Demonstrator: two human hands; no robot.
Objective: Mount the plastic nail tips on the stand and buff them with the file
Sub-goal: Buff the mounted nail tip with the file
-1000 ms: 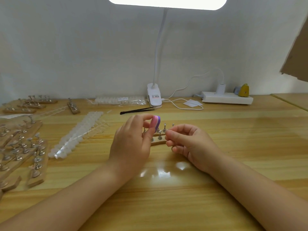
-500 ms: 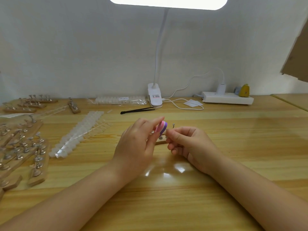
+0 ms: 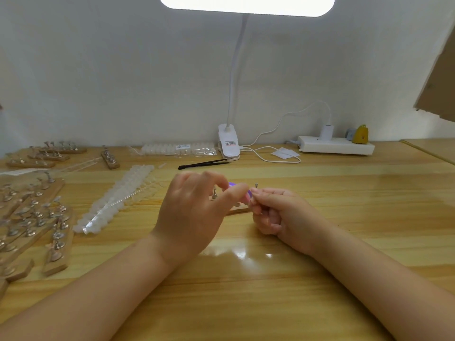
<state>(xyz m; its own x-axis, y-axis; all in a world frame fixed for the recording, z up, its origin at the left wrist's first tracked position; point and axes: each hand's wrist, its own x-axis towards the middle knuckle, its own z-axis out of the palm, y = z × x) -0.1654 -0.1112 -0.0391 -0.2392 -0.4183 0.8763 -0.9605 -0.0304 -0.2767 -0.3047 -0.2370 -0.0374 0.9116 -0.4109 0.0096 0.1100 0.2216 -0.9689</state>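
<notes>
Work surface is a glossy light-wood table [image 3: 344, 217] set against a plain white wall [image 3: 123, 70], lit from above by a clip-on lamp [image 3: 229, 141] whose base stands at the table's far edge, 12 o'clock from the hands. At 9 o'clock, near the left edge, lie several spare wooden stands [image 3: 32, 217] carrying metal pegs; more lie further back at 10 o'clock. Just right of these, a strip of clear nail tips [image 3: 115, 200] runs diagonally, and a bagged set of tips [image 3: 179, 148] sits at 11 o'clock beside the lamp base. Black tweezers [image 3: 204, 164] lie between the lamp base and the hands. A white power strip [image 3: 334, 145] with a plugged-in adapter occupies 1 o'clock by the wall. At centre, the left hand [image 3: 194, 215] pinches the pink-and-purple file [image 3: 242, 193] between thumb and fingers, only its end showing past the thumb. The working stand [image 3: 236, 210] lies on the table directly behind and between both hands, mostly hidden, with two pegs visible. The right hand [image 3: 280, 212], fingers curled, pinches a small item at its fingertips, touching the file's end; whether this is a nail tip cannot be determined.
</notes>
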